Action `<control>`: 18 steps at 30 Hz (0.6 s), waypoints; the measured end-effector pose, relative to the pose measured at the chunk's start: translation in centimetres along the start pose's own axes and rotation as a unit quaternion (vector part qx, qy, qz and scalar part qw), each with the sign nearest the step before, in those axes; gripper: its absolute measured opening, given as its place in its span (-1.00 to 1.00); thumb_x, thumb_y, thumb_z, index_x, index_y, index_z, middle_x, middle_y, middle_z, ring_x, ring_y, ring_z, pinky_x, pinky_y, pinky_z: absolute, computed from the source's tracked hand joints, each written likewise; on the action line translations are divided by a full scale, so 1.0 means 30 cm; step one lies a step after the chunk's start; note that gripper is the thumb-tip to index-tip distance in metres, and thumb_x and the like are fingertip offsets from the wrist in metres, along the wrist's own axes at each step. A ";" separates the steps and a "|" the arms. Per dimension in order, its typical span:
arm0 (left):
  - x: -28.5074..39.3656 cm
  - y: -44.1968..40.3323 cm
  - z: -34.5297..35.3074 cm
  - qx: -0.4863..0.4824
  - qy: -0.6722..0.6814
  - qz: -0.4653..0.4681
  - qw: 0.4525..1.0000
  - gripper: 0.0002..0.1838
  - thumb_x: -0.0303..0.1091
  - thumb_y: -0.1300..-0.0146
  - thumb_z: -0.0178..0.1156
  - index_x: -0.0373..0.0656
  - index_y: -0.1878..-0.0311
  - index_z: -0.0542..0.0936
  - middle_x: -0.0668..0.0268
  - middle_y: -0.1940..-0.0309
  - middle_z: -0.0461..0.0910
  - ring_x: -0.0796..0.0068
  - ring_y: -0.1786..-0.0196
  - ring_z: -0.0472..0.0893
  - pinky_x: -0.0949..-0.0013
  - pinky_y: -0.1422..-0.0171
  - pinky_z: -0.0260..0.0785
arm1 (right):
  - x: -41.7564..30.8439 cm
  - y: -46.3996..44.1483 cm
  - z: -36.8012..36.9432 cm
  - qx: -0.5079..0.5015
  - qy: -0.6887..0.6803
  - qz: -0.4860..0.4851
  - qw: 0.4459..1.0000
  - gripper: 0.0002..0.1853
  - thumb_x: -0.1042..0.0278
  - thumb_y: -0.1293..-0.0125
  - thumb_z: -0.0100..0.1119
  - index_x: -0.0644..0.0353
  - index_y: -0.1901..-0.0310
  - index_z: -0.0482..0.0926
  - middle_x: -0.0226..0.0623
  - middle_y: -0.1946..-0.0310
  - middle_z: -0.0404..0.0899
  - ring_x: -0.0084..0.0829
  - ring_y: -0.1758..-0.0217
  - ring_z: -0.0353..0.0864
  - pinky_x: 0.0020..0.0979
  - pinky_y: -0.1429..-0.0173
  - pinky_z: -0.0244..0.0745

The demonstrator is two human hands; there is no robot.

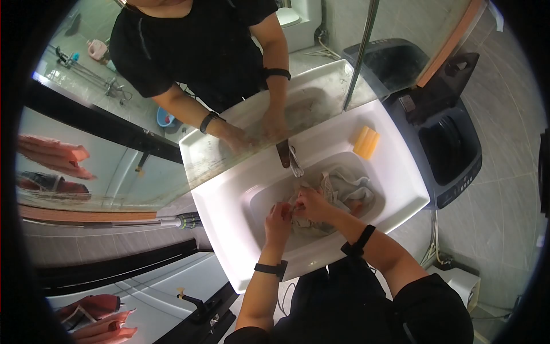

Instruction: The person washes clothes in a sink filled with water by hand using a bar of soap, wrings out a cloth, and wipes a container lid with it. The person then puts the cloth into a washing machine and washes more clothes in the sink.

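Note:
A pale, wet cloth [344, 186] lies bunched in the basin of the white sink [223, 229], below the faucet [294, 161]. My left hand [278, 218] is closed over the left part of the basin, at the cloth's edge. Close beside it, nearly touching, my right hand [312, 204] is closed on the same cloth. The fingers of both hands point toward each other, and a small bit of cloth shows between them. Some of the cloth under my hands is hidden.
A yellow soap bar [366, 142] rests on the sink's back right rim. Behind the sink a mirror [229, 146] reflects my body. A dark washing machine [444, 155] with its lid raised stands to the right. A mop [186, 221] lies left of the sink.

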State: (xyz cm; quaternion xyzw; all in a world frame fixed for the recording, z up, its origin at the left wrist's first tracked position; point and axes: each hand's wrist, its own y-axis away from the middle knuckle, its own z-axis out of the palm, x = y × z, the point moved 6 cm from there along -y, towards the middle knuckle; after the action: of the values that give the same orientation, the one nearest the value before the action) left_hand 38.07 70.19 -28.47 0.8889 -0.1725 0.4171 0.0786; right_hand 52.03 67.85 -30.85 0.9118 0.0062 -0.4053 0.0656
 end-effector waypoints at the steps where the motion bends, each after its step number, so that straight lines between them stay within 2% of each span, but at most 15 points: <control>1: 0.007 -0.001 0.006 0.007 -0.040 0.035 0.999 -0.77 -0.54 -0.06 0.22 -0.11 0.18 0.53 0.24 0.34 0.59 0.27 0.29 0.61 0.27 0.21 0.45 | 0.011 -0.002 0.003 -0.004 -0.017 0.002 1.000 -0.70 0.10 0.06 0.33 0.14 0.38 0.65 -0.27 0.35 0.52 -0.22 0.13 0.50 -0.15 0.03 0.28; 4: 0.020 0.003 0.004 0.009 -0.035 0.033 0.999 -0.76 -0.49 -0.08 0.23 -0.11 0.14 0.54 0.26 0.34 0.58 0.24 0.24 0.60 0.23 0.16 0.44 | 0.038 0.002 0.013 -0.009 -0.102 0.013 0.995 -0.73 0.17 0.01 0.34 0.20 0.37 0.62 -0.25 0.36 0.52 -0.24 0.21 0.53 -0.24 0.12 0.36; 7: 0.034 -0.010 0.016 -0.004 0.086 0.040 0.995 -0.72 -0.45 -0.10 0.24 -0.12 0.07 0.54 0.21 0.29 0.59 0.29 0.19 0.60 0.24 0.11 0.44 | 0.032 0.028 -0.033 0.008 -0.227 0.015 0.974 -0.75 0.23 -0.05 0.34 0.22 0.32 0.61 -0.25 0.37 0.52 -0.27 0.30 0.53 -0.33 0.20 0.39; 10: 0.116 0.007 -0.003 -0.119 0.119 0.095 0.981 -0.64 -0.38 -0.13 0.25 -0.13 -0.03 0.51 0.15 0.17 0.57 0.33 0.15 0.59 0.27 0.08 0.44 | -0.080 0.035 -0.073 0.026 -0.289 0.005 0.957 -0.74 0.26 -0.08 0.33 0.20 0.24 0.59 -0.28 0.35 0.53 -0.31 0.30 0.53 -0.36 0.20 0.40; 12: 0.123 -0.015 -0.059 -0.170 0.096 -0.083 0.977 -0.56 -0.34 -0.14 0.25 -0.19 -0.10 0.44 0.11 0.07 0.54 0.33 0.09 0.58 0.31 0.04 0.43 | -0.115 0.041 -0.086 0.023 -0.310 0.022 0.950 -0.69 0.25 -0.11 0.32 0.15 0.12 0.57 -0.31 0.31 0.56 -0.31 0.24 0.55 -0.37 0.13 0.43; 13: 0.114 -0.017 -0.074 -0.192 0.079 -0.170 0.963 -0.51 -0.32 -0.15 0.25 -0.22 -0.14 0.40 0.09 0.01 0.53 0.34 0.07 0.57 0.34 0.02 0.43 | -0.093 0.039 -0.102 0.061 -0.343 0.013 0.937 -0.66 0.26 -0.12 0.32 0.14 0.07 0.55 -0.32 0.26 0.56 -0.34 0.18 0.55 -0.39 0.06 0.43; 15: 0.106 -0.004 -0.108 -0.073 0.204 -0.226 0.950 -0.49 -0.27 -0.21 0.23 -0.26 -0.17 0.35 0.10 -0.01 0.50 0.30 0.04 0.57 0.33 0.00 0.44 | -0.009 0.015 -0.122 0.133 -0.405 -0.009 0.904 -0.59 0.26 -0.15 0.31 0.12 -0.04 0.50 -0.33 0.15 0.56 -0.39 0.06 0.55 -0.44 -0.06 0.43; 16: 0.101 0.008 -0.124 -0.013 0.262 -0.252 0.931 -0.48 -0.25 -0.24 0.22 -0.28 -0.18 0.32 0.10 -0.03 0.49 0.28 0.03 0.57 0.33 -0.02 0.45 | 0.008 0.005 -0.102 0.099 -0.288 -0.060 0.951 -0.56 0.28 -0.16 0.30 0.12 -0.08 0.47 -0.32 0.09 0.54 -0.41 -0.01 0.51 -0.44 -0.12 0.41; 17: 0.143 -0.002 -0.133 0.002 0.348 -0.231 0.909 -0.50 -0.18 -0.30 0.13 -0.26 -0.20 0.31 0.06 -0.06 0.46 0.23 -0.02 0.55 0.25 -0.06 0.44 | 0.037 -0.002 -0.076 0.064 -0.164 -0.111 0.978 -0.53 0.29 -0.17 0.29 0.12 -0.12 0.44 -0.31 0.03 0.52 -0.43 -0.08 0.48 -0.45 -0.17 0.38; 18: 0.205 -0.011 -0.150 0.017 0.431 -0.208 0.878 -0.50 -0.11 -0.36 0.04 -0.24 -0.22 0.31 0.01 -0.10 0.43 0.18 -0.06 0.53 0.18 -0.11 0.43 | 0.045 0.002 -0.051 0.028 -0.036 -0.158 0.986 -0.50 0.30 -0.18 0.29 0.12 -0.16 0.41 -0.31 -0.03 0.49 -0.45 -0.15 0.44 -0.46 -0.23 0.35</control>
State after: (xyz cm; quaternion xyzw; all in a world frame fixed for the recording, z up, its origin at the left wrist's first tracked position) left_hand 38.62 70.29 -20.86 0.6374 0.0746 0.7362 0.2148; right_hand 54.07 67.91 -30.83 0.8856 0.1363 -0.4434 -0.0245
